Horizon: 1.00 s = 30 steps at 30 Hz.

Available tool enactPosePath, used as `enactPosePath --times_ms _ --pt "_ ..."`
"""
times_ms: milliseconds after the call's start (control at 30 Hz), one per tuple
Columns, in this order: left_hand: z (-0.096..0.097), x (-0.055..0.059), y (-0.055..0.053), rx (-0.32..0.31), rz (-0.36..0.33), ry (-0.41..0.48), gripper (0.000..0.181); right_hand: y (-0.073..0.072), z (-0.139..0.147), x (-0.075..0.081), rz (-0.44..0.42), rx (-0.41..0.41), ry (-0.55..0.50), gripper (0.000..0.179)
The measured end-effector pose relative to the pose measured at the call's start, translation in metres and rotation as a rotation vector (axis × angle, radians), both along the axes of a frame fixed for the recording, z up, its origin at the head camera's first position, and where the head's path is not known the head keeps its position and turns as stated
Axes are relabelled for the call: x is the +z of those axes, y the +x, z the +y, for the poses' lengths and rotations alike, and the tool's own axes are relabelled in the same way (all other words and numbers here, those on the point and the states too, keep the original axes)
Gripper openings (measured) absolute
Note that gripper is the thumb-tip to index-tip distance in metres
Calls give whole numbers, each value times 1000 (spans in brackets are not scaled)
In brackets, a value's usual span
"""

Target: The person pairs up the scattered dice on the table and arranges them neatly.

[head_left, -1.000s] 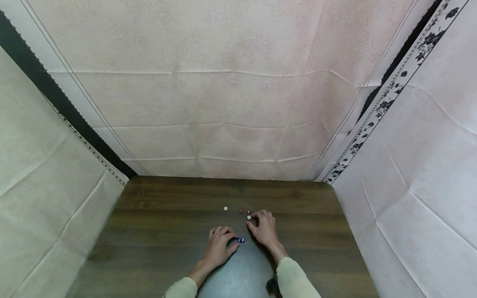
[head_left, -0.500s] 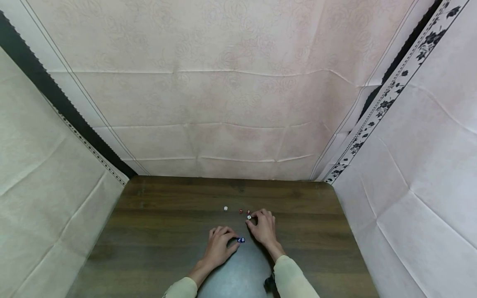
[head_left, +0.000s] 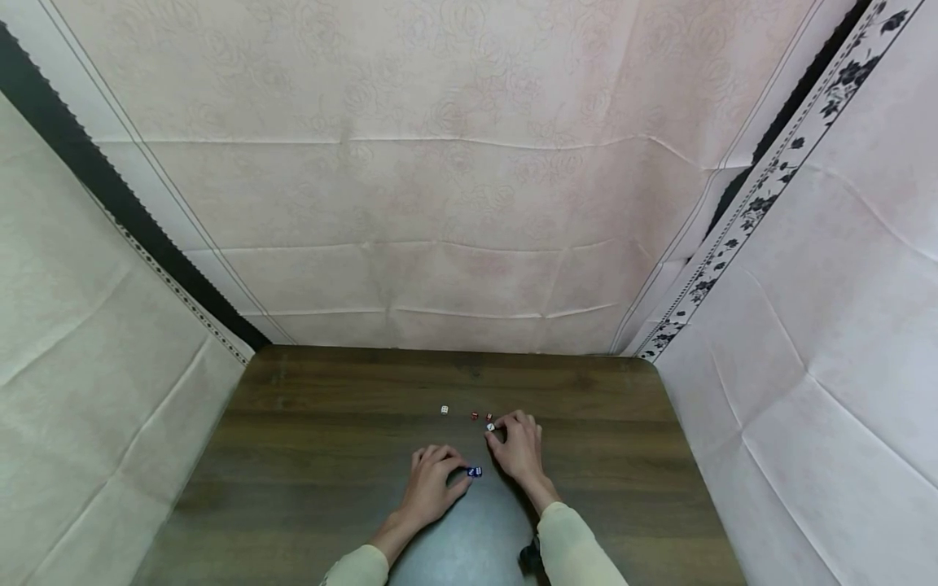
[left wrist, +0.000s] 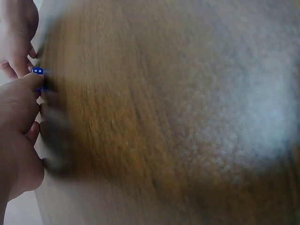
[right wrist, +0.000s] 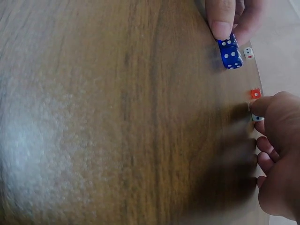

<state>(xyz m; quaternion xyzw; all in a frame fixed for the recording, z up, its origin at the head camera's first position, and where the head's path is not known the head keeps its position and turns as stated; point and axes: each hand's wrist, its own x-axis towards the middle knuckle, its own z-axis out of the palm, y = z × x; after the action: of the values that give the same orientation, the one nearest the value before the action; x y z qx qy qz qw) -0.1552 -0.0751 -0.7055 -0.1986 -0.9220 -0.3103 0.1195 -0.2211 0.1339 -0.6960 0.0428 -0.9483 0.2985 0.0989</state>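
My left hand point(head_left: 434, 486) pinches one of two blue dice point(head_left: 474, 472) that sit side by side on the table. In the right wrist view the blue dice point(right wrist: 231, 55) touch in a row, with the left thumb and a finger at the far one. My right hand point(head_left: 522, 448) is farther forward and holds a white die point(head_left: 490, 426) between thumb and forefinger. That white die point(right wrist: 257, 117) is partly hidden by the thumb in the right wrist view. Just beyond it lies a red die point(head_left: 488, 417), with a second red die point(head_left: 474, 416) to its left.
Another white die point(head_left: 444, 410) lies farther left on the wooden table point(head_left: 330, 407). Pale cloth point(head_left: 454, 203) hangs behind the table's back edge and along both sides. A dark object point(head_left: 529, 558) shows beside the right sleeve.
My right wrist and sleeve have shifted slightly left since the oldest frame. Both hands keep their hold, and the dice stay practically where they were.
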Motion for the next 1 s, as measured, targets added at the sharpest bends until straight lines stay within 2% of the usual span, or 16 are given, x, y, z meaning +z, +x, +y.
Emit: enactPosePath --times_ms 467,700,1000 --pt "-1 1 -1 -2 -11 1 16 1 0 -1 46 5 1 16" --pt "0 1 0 3 -22 -1 16 2 2 0 36 14 -14 14" --pt "0 0 0 5 -4 0 17 5 7 0 17 42 -57 14"
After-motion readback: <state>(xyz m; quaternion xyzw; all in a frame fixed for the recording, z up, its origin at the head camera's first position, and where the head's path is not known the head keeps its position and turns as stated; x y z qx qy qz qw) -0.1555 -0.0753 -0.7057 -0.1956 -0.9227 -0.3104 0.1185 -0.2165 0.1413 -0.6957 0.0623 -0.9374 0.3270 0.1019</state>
